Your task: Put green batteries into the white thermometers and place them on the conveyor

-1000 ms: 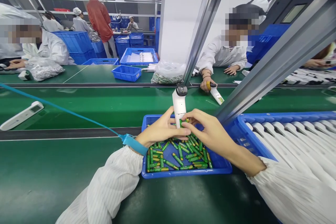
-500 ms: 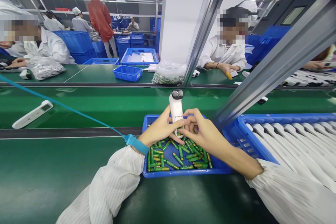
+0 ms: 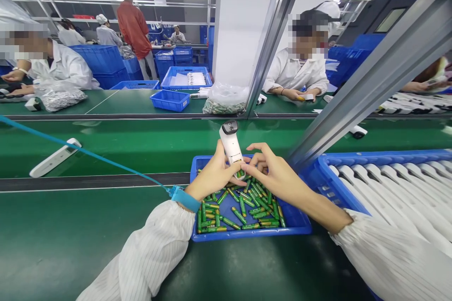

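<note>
A white handheld infrared thermometer [image 3: 230, 143] with a dark sensor head stands tilted over the battery bin, its battery compartment facing me. My left hand [image 3: 221, 169] is closed around its lower part. My right hand [image 3: 270, 167] is beside it, thumb tip at the compartment end and index finger raised apart from the thumb; no object shows between them. A bit of green shows in the compartment, partly hidden by fingers. Beneath both hands, green-and-gold batteries [image 3: 238, 215] lie loose in a blue plastic bin [image 3: 247, 235].
On the right, a blue crate [image 3: 348, 193] holds rows of white thermometers [image 3: 381, 202]. Another thermometer [image 3: 54, 159] lies on the green conveyor [image 3: 141, 138]. A slanted metal post [image 3: 367, 70] rises at right. A blue wrist strap cord [image 3: 116, 160] stretches left. Co-workers sit across.
The thermometer in my left hand has tilted and shifted slightly left. My right hand's fingers have drawn back a little from it. The thermometer on the conveyor has moved right.
</note>
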Demonstrator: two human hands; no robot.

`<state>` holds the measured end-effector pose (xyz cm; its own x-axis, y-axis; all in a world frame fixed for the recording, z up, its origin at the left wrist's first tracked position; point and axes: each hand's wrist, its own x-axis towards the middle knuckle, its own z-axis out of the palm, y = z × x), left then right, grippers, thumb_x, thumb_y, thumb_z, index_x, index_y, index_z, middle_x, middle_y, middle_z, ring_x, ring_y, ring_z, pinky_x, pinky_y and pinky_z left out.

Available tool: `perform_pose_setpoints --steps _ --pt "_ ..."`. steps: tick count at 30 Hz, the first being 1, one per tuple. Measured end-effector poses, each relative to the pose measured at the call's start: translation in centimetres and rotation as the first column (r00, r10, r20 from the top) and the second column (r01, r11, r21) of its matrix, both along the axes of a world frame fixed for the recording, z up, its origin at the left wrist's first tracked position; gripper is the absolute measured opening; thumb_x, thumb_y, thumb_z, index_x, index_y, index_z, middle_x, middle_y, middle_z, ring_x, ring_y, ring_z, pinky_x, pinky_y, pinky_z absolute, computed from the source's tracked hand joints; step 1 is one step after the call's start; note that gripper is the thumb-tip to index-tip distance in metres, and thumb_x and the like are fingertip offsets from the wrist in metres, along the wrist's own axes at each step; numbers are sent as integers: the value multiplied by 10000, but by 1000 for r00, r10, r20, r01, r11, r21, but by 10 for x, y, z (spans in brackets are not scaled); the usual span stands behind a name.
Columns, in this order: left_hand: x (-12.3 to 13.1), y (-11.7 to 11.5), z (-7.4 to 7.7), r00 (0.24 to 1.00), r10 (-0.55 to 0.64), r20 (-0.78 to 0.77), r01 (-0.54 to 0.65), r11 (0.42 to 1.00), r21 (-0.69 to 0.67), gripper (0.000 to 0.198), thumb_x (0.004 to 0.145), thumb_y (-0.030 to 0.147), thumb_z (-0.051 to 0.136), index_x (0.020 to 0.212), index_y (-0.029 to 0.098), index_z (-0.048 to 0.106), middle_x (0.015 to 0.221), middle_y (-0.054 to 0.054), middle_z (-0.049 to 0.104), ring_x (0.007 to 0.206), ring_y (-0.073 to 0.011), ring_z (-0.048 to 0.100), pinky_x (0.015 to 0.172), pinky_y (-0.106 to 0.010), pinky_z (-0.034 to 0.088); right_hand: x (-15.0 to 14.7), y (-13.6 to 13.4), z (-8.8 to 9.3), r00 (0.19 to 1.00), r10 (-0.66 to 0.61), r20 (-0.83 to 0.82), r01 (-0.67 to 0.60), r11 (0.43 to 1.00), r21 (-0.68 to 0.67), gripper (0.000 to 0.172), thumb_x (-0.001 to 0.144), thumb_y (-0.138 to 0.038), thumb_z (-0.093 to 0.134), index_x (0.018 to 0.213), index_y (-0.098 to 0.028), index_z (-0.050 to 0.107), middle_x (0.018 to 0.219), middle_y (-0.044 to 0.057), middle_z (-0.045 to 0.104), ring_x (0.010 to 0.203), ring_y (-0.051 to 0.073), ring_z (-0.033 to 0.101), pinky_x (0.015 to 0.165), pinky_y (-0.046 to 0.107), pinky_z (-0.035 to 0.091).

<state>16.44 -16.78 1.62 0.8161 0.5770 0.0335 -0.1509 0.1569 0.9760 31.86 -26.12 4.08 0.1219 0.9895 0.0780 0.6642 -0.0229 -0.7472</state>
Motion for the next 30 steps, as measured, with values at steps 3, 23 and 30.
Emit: perform_pose_setpoints --steps 3,23,30 --pt "1 0 1 999 23 30 -23 1000 -6 740 858 217 652 1412 299 167 1196 -131 618 1042 -272 680 747 -424 643 6 3 -1 988 -31 153 36 999 -27 295 995 -411 407 1191 -191 424 783 -3 619 633 175 590 588 269 397" --pt "-141 158 -17 568 688 -452 -669 706 233 213 671 86 780 852 63 670 742 -83 700 671 -177 683 614 -267 623 -13 -3 16 663 506 551 22 724 -690 293 720 -96 756 1010 -125 726 1020 171 729 971 342 694 734 356 511" --pt "-170 175 -19 392 767 -508 -584 634 507 265 641 229 822 818 102 672 746 -26 682 694 -180 656 630 -267 546 -3 -2 2 697 402 594 4 827 -563 224 865 -143 605 1074 -142 683 1085 149 709 1017 307 679 793 349 503"
